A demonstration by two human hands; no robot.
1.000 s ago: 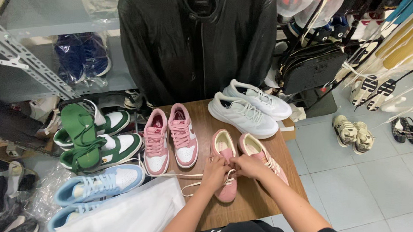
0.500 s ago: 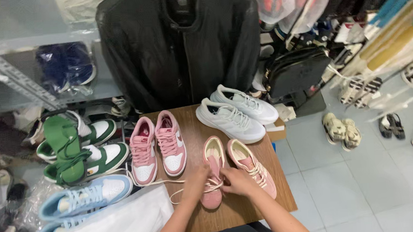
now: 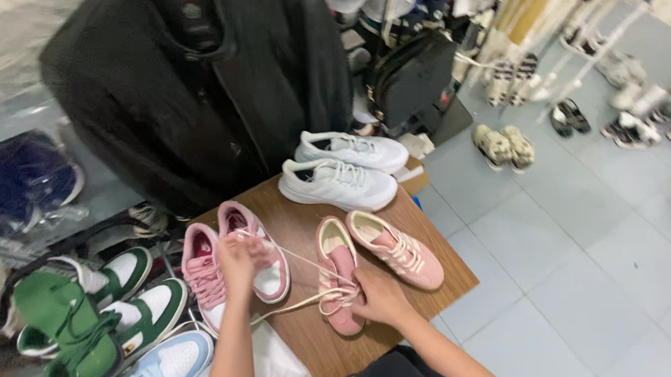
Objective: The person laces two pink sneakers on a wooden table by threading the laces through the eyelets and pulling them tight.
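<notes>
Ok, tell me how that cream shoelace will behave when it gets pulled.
Probably floppy: the cream shoelace only runs straight where the left hand draws it taut. It likely weighs very little. It may tug the pink shoe, which could be why the right hand rests on it.

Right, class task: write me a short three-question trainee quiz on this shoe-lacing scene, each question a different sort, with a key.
1. True or false: the left hand is raised, pulling a cream lace taut.
2. Multiple choice: the right hand rests on which shoe? A) a white trainer B) the dusty-pink suede shoe C) a green and white shoe
3. Short answer: what dark item hangs behind the wooden table?

Key
1. True; the lace runs from that hand down to the dusty-pink suede shoe.
2. B; the white trainers lie at the table's far edge, untouched.
3. A black jacket.
</notes>
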